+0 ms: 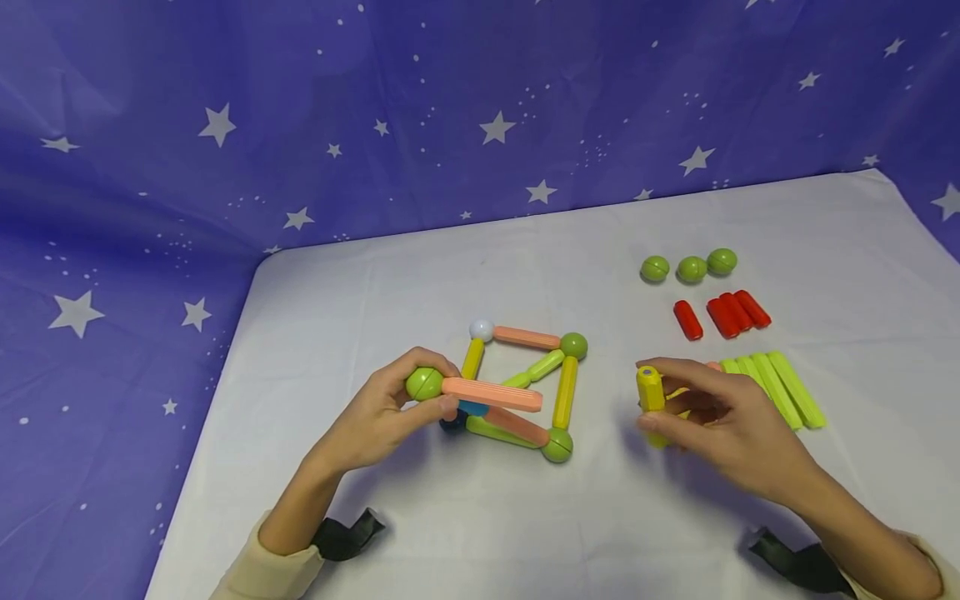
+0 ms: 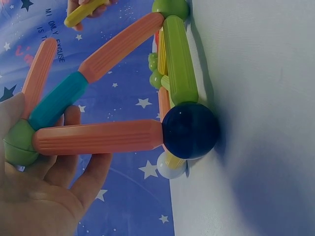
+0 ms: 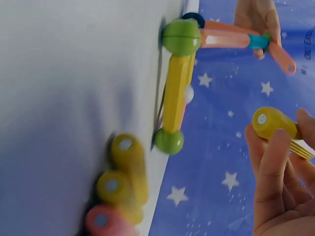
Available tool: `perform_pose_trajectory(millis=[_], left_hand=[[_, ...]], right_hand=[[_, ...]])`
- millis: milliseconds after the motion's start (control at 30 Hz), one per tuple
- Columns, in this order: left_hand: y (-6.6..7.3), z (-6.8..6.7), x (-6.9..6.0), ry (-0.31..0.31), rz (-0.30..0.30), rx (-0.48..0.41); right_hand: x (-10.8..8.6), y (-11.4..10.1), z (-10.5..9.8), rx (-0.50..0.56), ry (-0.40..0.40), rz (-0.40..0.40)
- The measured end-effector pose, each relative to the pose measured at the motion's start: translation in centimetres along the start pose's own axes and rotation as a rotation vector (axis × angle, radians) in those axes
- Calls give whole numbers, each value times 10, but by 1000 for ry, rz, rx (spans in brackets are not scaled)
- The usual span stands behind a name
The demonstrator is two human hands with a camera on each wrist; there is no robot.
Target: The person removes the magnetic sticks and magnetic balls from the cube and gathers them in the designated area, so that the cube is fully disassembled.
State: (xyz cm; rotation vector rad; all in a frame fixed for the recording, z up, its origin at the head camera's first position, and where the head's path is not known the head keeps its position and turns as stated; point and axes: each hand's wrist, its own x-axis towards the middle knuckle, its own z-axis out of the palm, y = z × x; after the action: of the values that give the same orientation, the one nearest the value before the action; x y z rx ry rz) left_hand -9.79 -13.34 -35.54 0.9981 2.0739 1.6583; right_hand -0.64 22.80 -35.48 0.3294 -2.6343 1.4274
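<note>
Yellow rod (image 1: pixel 650 390), pinched in right hand (image 1: pixel 738 433), mid-air

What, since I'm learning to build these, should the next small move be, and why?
Perhaps bring the yellow stick in the right hand toward the free end of the raised pink stick: the left hand holds the green ball at its other end, and the yellow stick is not yet joined to anything.

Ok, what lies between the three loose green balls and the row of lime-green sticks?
Four red sticks, one set apart and three side by side, as the head view shows.
</note>
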Motion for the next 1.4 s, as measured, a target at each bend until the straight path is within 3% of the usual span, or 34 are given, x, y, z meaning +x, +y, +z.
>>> perform_pose_trajectory(millis=[333,667,900,1100,1400], left_hand=[[1,0,-1,3,-7,-12],[1,0,-1,1,-3,-8],[1,0,0,1,0,-7],[0,0,1,1,-3,-9],[0,0,1,0,-7,-12]], right_hand=[[-12,41,-28,-77,96,102],[-21,72,-70,-352,113,319],[-26,100,-92,-399,148,455],[-26,115,-100,-424,208,465],[-26,130,-103,-493,106,510]])
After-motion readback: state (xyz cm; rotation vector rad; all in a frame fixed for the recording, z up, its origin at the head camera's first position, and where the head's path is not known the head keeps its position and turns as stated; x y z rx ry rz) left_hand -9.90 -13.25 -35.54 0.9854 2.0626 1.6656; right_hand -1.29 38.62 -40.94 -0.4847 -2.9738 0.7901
